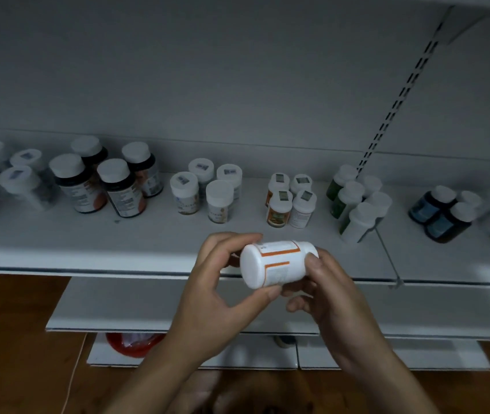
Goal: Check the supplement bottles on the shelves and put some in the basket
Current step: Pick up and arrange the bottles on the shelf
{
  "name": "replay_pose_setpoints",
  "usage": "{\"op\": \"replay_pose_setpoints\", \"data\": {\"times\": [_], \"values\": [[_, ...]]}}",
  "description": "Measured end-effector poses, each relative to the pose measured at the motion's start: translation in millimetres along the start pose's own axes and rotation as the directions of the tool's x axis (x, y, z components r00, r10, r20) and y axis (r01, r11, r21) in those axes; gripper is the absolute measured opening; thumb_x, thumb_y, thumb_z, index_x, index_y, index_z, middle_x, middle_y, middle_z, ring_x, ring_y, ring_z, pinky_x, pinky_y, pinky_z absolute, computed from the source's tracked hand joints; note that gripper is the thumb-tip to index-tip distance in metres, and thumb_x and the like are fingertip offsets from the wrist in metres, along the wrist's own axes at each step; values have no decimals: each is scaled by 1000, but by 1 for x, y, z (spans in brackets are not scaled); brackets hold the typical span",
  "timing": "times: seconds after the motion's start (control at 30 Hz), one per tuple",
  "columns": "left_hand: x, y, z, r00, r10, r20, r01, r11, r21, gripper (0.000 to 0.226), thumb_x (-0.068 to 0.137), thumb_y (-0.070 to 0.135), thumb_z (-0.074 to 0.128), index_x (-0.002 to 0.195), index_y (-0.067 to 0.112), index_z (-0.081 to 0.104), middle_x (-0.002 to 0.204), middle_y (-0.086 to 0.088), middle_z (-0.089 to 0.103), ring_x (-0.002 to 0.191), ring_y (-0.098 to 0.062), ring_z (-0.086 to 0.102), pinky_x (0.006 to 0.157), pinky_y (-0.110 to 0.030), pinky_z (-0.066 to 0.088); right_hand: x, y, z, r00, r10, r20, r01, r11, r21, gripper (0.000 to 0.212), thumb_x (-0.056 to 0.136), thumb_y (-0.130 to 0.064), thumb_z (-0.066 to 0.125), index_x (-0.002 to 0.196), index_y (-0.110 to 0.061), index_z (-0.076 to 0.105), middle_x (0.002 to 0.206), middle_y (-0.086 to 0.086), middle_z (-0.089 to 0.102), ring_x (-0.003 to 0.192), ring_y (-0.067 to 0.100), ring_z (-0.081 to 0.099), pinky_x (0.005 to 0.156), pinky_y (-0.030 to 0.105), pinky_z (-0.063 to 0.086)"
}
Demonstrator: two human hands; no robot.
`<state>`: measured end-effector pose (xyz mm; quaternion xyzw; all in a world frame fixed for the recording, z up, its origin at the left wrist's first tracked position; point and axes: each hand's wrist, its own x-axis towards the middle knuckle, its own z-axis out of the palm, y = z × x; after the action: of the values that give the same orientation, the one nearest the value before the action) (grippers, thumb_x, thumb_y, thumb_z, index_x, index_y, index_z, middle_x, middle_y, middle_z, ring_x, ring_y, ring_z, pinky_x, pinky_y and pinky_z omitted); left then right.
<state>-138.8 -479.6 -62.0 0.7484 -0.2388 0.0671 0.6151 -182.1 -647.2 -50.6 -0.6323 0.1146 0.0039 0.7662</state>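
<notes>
Centre frame, I see the left hand [219, 297] and right hand [330, 294], fingers of both curled round a white orange-striped bottle [278, 262] held sideways, capped bottle clusters [279, 204] along the shelf [58, 237] behind, red basket [131, 348] lower left, possibly holding something white.

Quick count, all relative to white bottle [276, 264] (just 1): 4 orange-label bottles [279, 212] right behind, 4 clear jars [219, 204] behind-left, 4 dark bottles [122, 195] further left, 5ish green-label bottles [354, 225] behind-right, 3 blue-label bottles [446, 225] far right, 1 red basket [124, 346] below-left. Far-left bunch [19, 180] too blurry to count.
</notes>
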Motion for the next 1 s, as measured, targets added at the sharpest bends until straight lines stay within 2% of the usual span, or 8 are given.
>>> {"op": "replay_pose_setpoints", "data": {"times": [0.13, 0.27, 0.43, 0.53, 0.67, 0.77, 0.87, 1.0], "values": [[4, 14, 10, 999, 36, 16, -36, 999, -18, 53, 71, 40, 79, 120, 30, 60, 114, 13, 52, 110, -17, 58, 90, -19, 45, 1, 0, 2, 991, 122, 51, -129, 981, 148, 48, 85, -49, 59, 111, -9, 67, 88, 14, 66, 67, 17, 56, 52, 27, 45], [8, 27, 21, 996, 80, 45, -79, 996, -42, 57, 68, 37, 82, 121, 30, 61, 117, 17, 54, 114, -11, 57, 92, -15, 42, -3, 0, 11, 964, 193, 184, -244, 915, 320, 43, 98, -39, 38, 92, -20, 75, 78, 6, 63, 68, 16, 50, 59, 28, 36], [10, 35, 26, 994, 98, 51, -96, 995, -39, 60, 67, 38, 81, 121, 31, 59, 117, 16, 55, 114, -6, 56, 91, -11, 41, -5, 1, 13, 960, 157, 233, -245, 872, 424, 43, 98, -36, 37, 85, -18, 74, 70, 4, 54, 63, 15, 43, 58, 29, 32], [10, 34, 20, 992, 99, 73, -97, 995, -28, 55, 72, 35, 79, 123, 28, 59, 121, 17, 57, 117, -9, 56, 94, -16, 42, -5, 2, 4, 988, 92, 121, -131, 919, 372, 41, 97, -42, 43, 90, -20, 77, 84, 6, 68, 75, 17, 55, 66, 32, 37], [4, 23, 9, 986, 71, 151, -68, 997, -27, 54, 82, 19, 71, 133, 26, 53, 134, 12, 57, 125, -19, 54, 99, -31, 47, -4, -4, -13, 991, -136, -7, 134, 968, 212, 58, 66, -55, 78, 109, -18, 66, 104, 9, 70, 90, 19, 63, 67, 28, 52], [0, 16, 6, 981, 65, 181, -55, 997, -59, 59, 84, 6, 70, 135, 26, 49, 140, 7, 52, 130, -22, 51, 100, -33, 48, -7, -7, -19, 970, -242, -2, 241, 969, 53, 41, 69, -37, 74, 108, -29, 64, 104, 3, 70, 93, 18, 66, 71, 27, 54], [-1, 13, 5, 986, 68, 153, -52, 993, -103, 51, 83, 11, 70, 130, 25, 54, 136, 5, 54, 130, -25, 51, 98, -34, 49, -9, -4, -20, 949, -314, 32, 313, 949, 18, 42, 72, -29, 71, 113, -29, 62, 108, 2, 68, 98, 17, 66, 77, 27, 54], [-4, 15, 5, 979, -109, 174, 147, 963, -225, 42, 79, 26, 72, 120, 31, 62, 121, 7, 67, 113, -16, 63, 90, -26, 53, -11, -8, -25, 899, -413, 147, 431, 894, -124, 49, 78, -21, 69, 124, -23, 53, 129, 1, 59, 115, 23, 60, 87, 33, 54]]}}
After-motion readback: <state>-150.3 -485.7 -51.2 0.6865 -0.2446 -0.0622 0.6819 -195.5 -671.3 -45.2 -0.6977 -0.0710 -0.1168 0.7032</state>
